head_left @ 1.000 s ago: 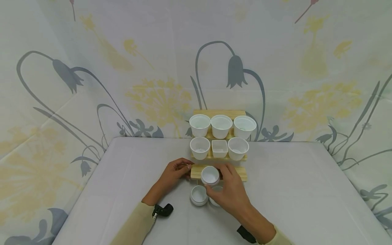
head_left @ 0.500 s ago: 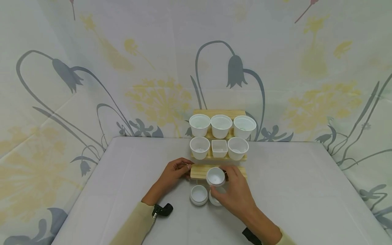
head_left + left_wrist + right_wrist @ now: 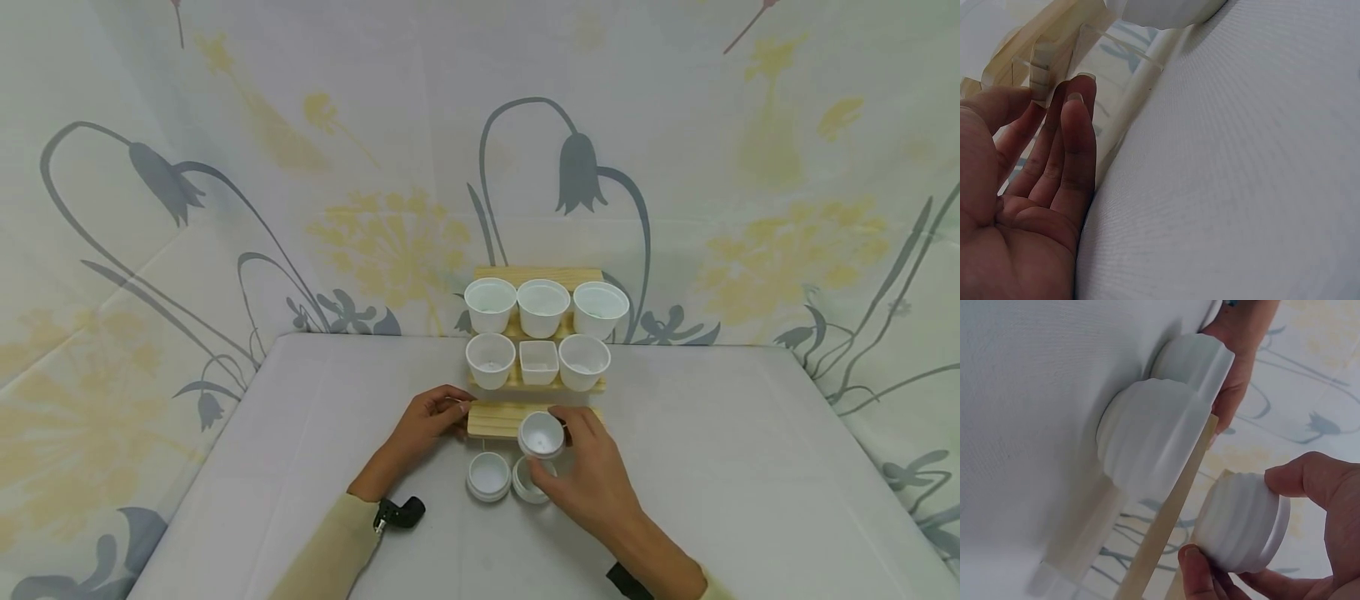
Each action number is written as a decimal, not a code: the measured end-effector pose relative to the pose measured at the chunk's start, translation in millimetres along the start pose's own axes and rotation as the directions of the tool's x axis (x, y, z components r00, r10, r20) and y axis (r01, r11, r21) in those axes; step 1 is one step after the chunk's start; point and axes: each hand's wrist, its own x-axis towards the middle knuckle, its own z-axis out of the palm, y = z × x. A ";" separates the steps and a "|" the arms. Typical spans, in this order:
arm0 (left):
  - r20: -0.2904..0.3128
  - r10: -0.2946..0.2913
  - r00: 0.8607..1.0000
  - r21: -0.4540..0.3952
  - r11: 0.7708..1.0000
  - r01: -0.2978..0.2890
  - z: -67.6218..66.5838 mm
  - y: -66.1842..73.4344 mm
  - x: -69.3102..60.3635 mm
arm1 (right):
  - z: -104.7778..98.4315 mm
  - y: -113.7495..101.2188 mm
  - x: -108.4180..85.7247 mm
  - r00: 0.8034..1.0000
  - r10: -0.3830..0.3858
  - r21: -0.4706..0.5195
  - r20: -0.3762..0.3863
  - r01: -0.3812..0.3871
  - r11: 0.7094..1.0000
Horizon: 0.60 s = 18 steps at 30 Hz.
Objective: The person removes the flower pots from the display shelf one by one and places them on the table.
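My right hand (image 3: 596, 479) holds a small white round pot (image 3: 542, 435) by its sides, thumb and fingers on opposite sides in the right wrist view. The pot is above the lowest board (image 3: 492, 421) of a tiered wooden shelf, near its front edge. At the left end of that board my left hand (image 3: 427, 425) pinches the wood between thumb and forefinger (image 3: 1007, 103), as the left wrist view shows. Two similar white pots, a left one (image 3: 488, 477) and a right one (image 3: 528, 485), stand on the table in front; the right one is partly hidden by my hand.
Three white round cups (image 3: 543, 308) line the upper tier. On the middle tier a small square cup (image 3: 538, 363) stands between two round cups. A white cloth covers the table (image 3: 712, 450), and a flower-patterned curtain (image 3: 420, 150) hangs behind.
My right hand has shifted to the right with the pot, along the front of the lowest board. More of the right pot on the table now shows. My left hand stays in place.
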 end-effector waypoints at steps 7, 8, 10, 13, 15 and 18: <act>0.003 0.006 1.000 0.004 1.000 -0.006 0.6 0.4 0.9 | -3.6 0.5 -3.4 1.000 0.023 -0.007 0.017 -0.023 1.000; 0.005 0.009 1.000 0.006 1.000 -0.009 0.7 0.5 0.9 | -4.2 0.6 -3.7 0.999 0.027 -0.005 0.020 -0.027 1.000; 0.006 0.013 1.000 0.006 1.000 -0.014 0.9 1.2 0.7 | -5.5 0.8 -4.3 0.999 0.035 -0.006 0.025 -0.035 0.999; 0.009 0.017 1.000 0.008 1.000 -0.017 1.0 1.7 0.4 | -7.6 1.2 -5.0 0.998 0.044 -0.007 0.034 -0.043 0.999; 0.010 0.020 1.000 0.010 1.000 -0.020 1.0 2.0 0.0 | -8.9 1.3 -5.5 0.998 0.048 -0.010 0.040 -0.048 0.999; 0.011 0.024 1.000 0.011 1.000 -0.024 1.3 2.5 -0.6 | -11.6 1.7 -6.5 0.997 0.056 -0.015 0.051 -0.055 0.998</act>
